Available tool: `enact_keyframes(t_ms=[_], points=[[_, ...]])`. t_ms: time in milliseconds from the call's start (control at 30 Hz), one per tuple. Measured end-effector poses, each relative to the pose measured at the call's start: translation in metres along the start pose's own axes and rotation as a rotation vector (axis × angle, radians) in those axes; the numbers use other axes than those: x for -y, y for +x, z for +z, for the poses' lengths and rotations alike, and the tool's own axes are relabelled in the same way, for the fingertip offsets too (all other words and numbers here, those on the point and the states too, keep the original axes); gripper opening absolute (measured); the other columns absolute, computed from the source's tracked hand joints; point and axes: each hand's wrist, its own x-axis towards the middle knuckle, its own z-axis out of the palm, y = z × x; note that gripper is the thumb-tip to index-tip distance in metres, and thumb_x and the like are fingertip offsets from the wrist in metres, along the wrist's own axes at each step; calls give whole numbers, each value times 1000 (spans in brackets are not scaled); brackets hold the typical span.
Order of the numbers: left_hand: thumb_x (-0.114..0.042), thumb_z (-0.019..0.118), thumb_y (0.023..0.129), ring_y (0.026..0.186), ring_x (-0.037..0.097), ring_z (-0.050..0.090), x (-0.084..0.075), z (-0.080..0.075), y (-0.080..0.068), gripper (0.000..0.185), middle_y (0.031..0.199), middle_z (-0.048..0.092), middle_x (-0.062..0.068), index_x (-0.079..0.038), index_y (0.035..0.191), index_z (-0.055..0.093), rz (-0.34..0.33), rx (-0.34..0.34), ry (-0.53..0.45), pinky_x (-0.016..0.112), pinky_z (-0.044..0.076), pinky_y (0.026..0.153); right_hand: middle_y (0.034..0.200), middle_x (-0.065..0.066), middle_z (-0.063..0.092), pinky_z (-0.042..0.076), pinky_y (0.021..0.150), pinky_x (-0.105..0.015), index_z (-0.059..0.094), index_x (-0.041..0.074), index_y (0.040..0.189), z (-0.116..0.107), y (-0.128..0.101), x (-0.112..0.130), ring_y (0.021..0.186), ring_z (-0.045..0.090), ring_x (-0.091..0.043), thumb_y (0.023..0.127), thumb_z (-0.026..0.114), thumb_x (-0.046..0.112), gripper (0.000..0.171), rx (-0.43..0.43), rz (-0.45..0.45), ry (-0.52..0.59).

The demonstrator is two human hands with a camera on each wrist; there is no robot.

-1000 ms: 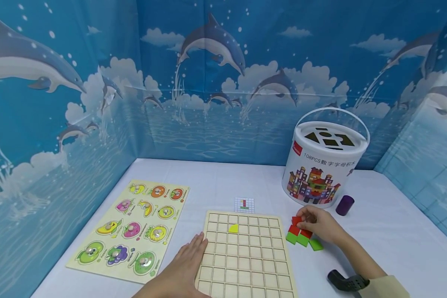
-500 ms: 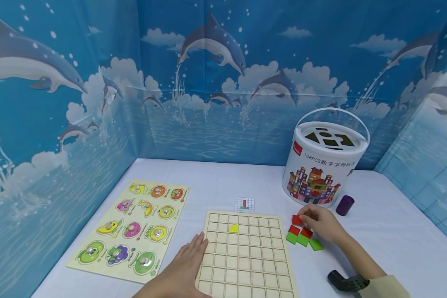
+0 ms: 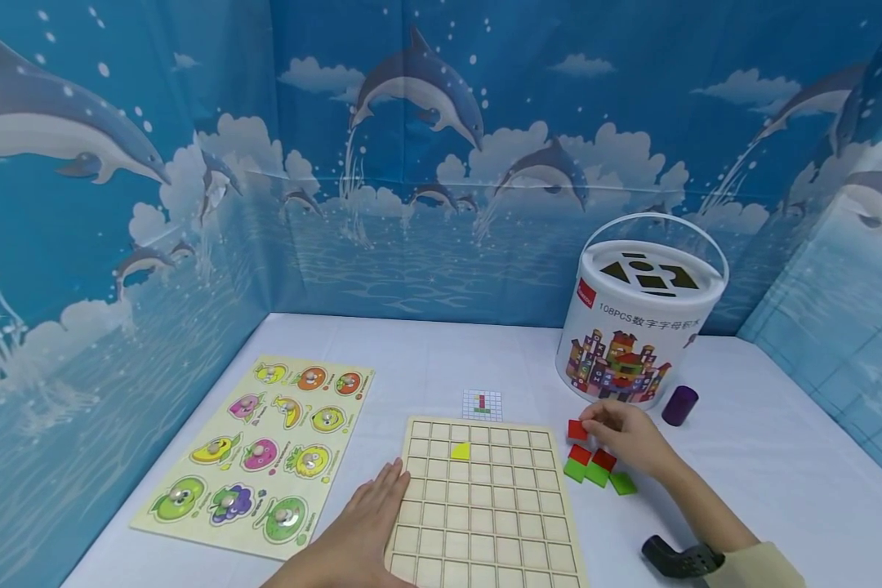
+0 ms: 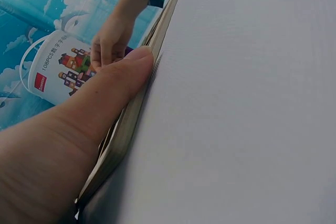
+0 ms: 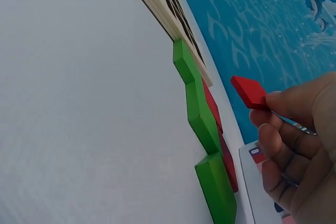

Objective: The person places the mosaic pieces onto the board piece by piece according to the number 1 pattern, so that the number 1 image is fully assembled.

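Pinched between thumb and fingers of my right hand (image 3: pixel 627 433) is a red square tile (image 5: pixel 249 92), held above the other tiles. Below it lie two red tiles (image 3: pixel 579 455) and three green tiles (image 3: pixel 598 474), in a loose cluster right of the wooden grid board (image 3: pixel 510 523). A yellow piece with one curved side (image 3: pixel 461 451) sits in a cell of the board's second row. My left hand (image 3: pixel 360 523) rests along the board's left edge with fingers extended; in the left wrist view its thumb (image 4: pixel 123 80) lies against the board's edge.
A small printed grid card (image 3: pixel 482 405) lies behind the board. The white bucket (image 3: pixel 632 343) stands at the back right, a purple cylinder (image 3: pixel 680 406) beside it. A fruit puzzle board (image 3: pixel 265 449) lies on the left. Dolphin-print curtains (image 3: pixel 412 245) enclose the table.
The red tile, pinched in my right hand, has come up from the cluster and moved slightly left and away from me. My left hand and the board have stayed put.
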Motion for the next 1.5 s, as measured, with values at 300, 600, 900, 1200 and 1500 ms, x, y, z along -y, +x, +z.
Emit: enact_keyframes(t_ms=[300,600,900,1200,1500], points=[[-75,73,64,146,39,13,1,1,0,132,159,12,25,8,151,17,-2,-4,7,60,22,111,81,-7,58,46,57,-24,65,3,103,4,0,10,71,52,-21,95,65,16,15,16,-56,13],[-75,73,64,146,38,14,0,0,0,133,159,11,25,7,152,17,-4,-8,26,59,22,112,86,-8,63,49,61,-24,65,1,102,10,0,21,73,55,-22,94,65,13,14,46,-82,80],[-74,73,64,146,39,13,-1,-1,0,132,159,11,26,8,151,17,-7,0,13,60,21,111,87,-5,64,50,63,-23,66,2,99,18,1,33,73,55,-19,95,65,12,10,60,-124,82],[-75,72,64,146,39,14,-2,-2,0,132,159,12,26,7,151,18,-8,1,28,59,22,112,86,-5,65,49,62,-23,67,3,98,27,2,39,71,55,-19,95,64,10,8,86,-137,98],[-75,72,65,145,39,14,-2,-1,0,131,158,12,26,8,151,18,-4,-2,31,59,22,111,84,-4,62,46,60,-24,67,6,96,40,1,52,71,53,-20,95,65,13,7,100,-129,85]])
